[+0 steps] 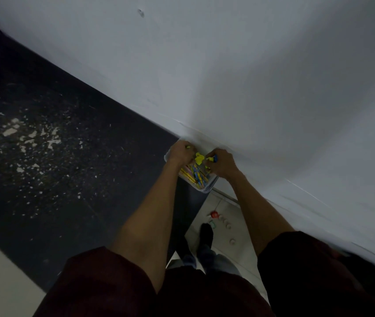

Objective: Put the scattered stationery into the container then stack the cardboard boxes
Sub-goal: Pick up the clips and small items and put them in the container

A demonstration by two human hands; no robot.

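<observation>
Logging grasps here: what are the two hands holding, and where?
The right hand pinches small yellow and blue stationery pieces at its fingertips, over the clear container. What the left hand holds cannot be told.

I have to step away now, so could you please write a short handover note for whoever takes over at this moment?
Left hand: fingers curled over the rim of the clear container, at the corner of the dark table by the wall.
Right hand: fingers curled round yellow and blue pieces above the container.
Done: many coloured items are inside.
Left: small items lie on the floor; the cardboard boxes are out of view.
</observation>
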